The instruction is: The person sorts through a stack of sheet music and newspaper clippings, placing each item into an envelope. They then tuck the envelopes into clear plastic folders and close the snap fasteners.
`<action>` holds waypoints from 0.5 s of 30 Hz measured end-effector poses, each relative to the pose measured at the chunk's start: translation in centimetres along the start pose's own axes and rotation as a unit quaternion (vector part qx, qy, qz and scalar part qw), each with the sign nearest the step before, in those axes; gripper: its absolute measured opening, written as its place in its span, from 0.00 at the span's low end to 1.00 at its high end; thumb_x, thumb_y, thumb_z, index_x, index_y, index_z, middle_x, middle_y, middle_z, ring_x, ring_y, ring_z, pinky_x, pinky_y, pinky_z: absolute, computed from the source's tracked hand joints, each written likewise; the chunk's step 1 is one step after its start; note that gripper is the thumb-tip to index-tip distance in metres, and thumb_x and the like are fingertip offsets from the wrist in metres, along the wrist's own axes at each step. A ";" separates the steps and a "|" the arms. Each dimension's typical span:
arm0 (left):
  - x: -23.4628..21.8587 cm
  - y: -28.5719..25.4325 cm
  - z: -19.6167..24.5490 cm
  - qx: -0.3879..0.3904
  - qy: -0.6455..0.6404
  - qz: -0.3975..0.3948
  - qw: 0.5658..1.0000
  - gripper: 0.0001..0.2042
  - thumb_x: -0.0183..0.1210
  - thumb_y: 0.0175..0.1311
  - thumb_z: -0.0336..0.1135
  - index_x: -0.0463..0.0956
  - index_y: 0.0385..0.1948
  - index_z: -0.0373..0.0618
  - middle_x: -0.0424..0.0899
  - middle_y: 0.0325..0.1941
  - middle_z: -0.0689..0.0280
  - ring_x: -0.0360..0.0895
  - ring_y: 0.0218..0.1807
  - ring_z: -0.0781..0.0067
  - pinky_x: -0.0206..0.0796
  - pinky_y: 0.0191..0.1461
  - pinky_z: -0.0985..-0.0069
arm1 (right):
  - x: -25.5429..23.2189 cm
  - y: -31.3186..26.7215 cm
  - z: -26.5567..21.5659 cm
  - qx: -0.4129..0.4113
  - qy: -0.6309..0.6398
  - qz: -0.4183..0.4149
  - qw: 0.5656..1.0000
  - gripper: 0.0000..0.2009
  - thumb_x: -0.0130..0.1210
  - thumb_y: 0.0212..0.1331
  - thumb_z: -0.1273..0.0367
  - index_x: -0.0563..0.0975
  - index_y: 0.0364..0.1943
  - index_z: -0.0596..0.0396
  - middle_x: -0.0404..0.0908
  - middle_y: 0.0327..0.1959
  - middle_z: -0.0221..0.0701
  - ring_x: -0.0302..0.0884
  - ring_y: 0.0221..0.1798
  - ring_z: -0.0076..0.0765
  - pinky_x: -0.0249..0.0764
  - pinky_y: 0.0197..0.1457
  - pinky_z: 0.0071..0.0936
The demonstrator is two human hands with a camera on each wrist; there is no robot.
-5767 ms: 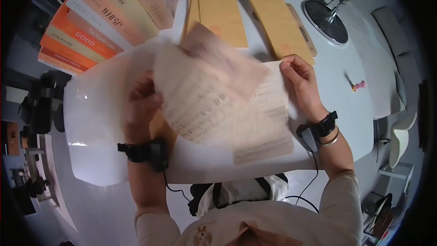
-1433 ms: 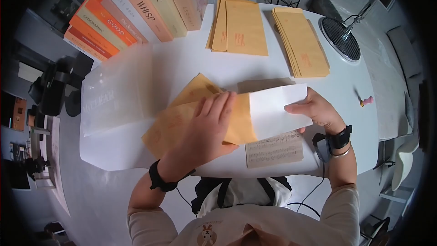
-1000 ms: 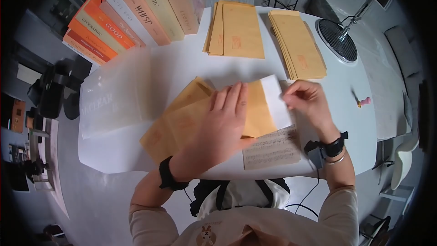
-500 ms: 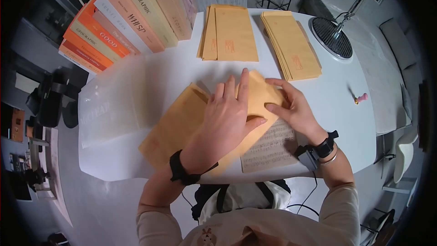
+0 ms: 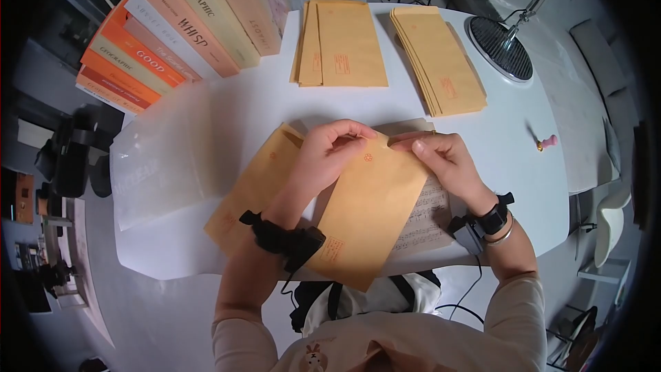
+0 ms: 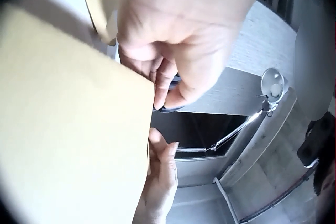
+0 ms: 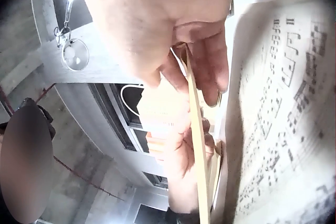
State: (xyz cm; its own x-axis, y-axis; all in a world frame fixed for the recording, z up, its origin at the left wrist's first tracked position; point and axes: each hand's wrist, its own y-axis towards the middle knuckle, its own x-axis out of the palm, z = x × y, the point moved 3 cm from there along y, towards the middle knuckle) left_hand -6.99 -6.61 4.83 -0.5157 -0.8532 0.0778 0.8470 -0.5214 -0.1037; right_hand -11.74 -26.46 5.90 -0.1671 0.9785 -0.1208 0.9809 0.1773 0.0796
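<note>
Kraft envelope (image 5: 375,210) overhangs bench (image 5: 258,96) at six o'clock, left hand (image 5: 329,155) pinching its top edge at twelve, right hand (image 5: 447,164) at one; level, light pinches should best avoid creasing.

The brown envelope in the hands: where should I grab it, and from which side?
Probably pinch the near end of the brown envelope, coming from the person's side, thumb above, fingers below. It's thin and flat, and in the head view that end partly reaches past the edge of the table; the left hand and right hand pinch the far end.
</note>
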 end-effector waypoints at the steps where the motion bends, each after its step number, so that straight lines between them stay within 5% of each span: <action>1: 0.1 0.0 0.1 -0.016 0.004 0.000 1.000 0.05 0.55 0.65 0.26 0.78 0.38 0.37 0.80 0.36 0.70 0.74 0.37 0.86 0.67 0.43 0.85 | 0.0 0.1 0.1 0.013 -0.001 -0.005 1.000 0.08 0.56 0.60 0.74 0.80 0.40 0.63 0.83 0.35 0.32 0.77 0.36 0.19 0.74 0.40 0.18; 3: 0.7 0.0 0.2 -0.049 0.010 0.001 0.999 0.05 0.56 0.64 0.26 0.76 0.38 0.36 0.81 0.34 0.69 0.74 0.36 0.86 0.67 0.41 0.86 | 0.0 0.1 0.4 0.041 -0.004 -0.015 0.999 0.07 0.57 0.60 0.72 0.80 0.37 0.63 0.82 0.31 0.29 0.75 0.33 0.16 0.72 0.37 0.17; 6: 2.5 0.3 -0.9 0.076 0.015 0.004 0.997 0.06 0.58 0.62 0.27 0.75 0.39 0.39 0.81 0.28 0.69 0.74 0.29 0.88 0.64 0.30 0.87 | 0.6 0.1 -0.3 0.074 -0.036 -0.015 0.996 0.08 0.58 0.61 0.69 0.79 0.32 0.61 0.78 0.24 0.23 0.72 0.29 0.13 0.69 0.32 0.14; 9: 2.5 0.1 -0.8 0.075 0.074 0.009 0.994 0.07 0.59 0.61 0.24 0.73 0.39 0.40 0.80 0.25 0.70 0.72 0.27 0.89 0.62 0.29 0.87 | 0.2 0.1 0.2 0.147 -0.094 -0.108 0.979 0.09 0.58 0.61 0.68 0.78 0.29 0.61 0.76 0.20 0.21 0.69 0.26 0.11 0.65 0.28 0.13; 15: -0.2 0.1 -0.2 0.062 0.057 0.041 0.996 0.08 0.57 0.62 0.23 0.71 0.42 0.38 0.79 0.25 0.70 0.73 0.29 0.87 0.64 0.33 0.87 | -1.3 0.1 0.0 0.174 -0.036 -0.110 0.978 0.10 0.56 0.62 0.67 0.78 0.29 0.62 0.76 0.19 0.23 0.72 0.20 0.15 0.67 0.24 0.15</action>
State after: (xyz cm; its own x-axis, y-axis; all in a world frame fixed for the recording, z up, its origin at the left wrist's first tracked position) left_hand -6.82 -6.54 4.58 -0.4493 -0.8925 -0.0390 0.8927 -0.4502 0.0195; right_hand -11.44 -27.67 6.05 -0.3833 0.9085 -0.1667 0.8981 0.3245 -0.2968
